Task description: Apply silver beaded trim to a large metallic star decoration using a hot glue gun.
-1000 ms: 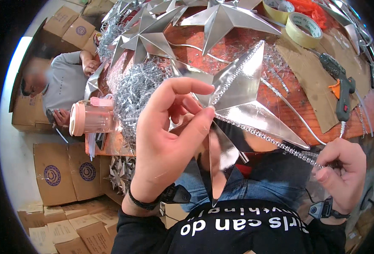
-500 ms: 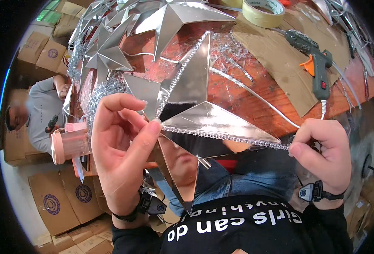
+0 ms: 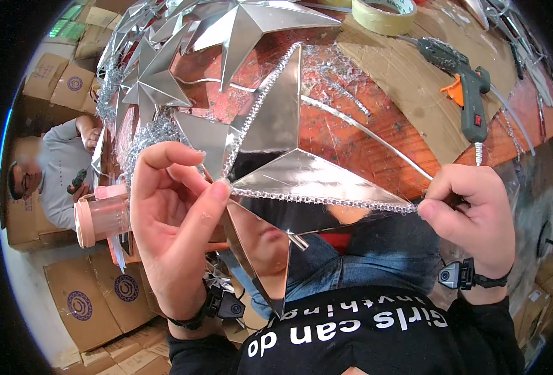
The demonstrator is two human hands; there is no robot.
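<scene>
The mirrored silver star sits at the centre of the frame, held above the lap between both hands. It is a faceted, five-pointed form with reflective panels; a beaded crystal trim runs along the ridge of the right-pointing arm and up the ridge of the top arm. The left hand, at lower left of centre, has its thumb and forefinger closed on the star's centre, where the trim bends. The right hand, at right of centre, has its fingers pinched together on the trim at the tip of the right arm. Each wrist carries one small black camera, two in total. Further up, the red table holds one green glue gun on cardboard at upper right, one tape roll at the top edge, and at least three more silver stars at upper left. One seated person appears at far left, beside a pink cup.
</scene>
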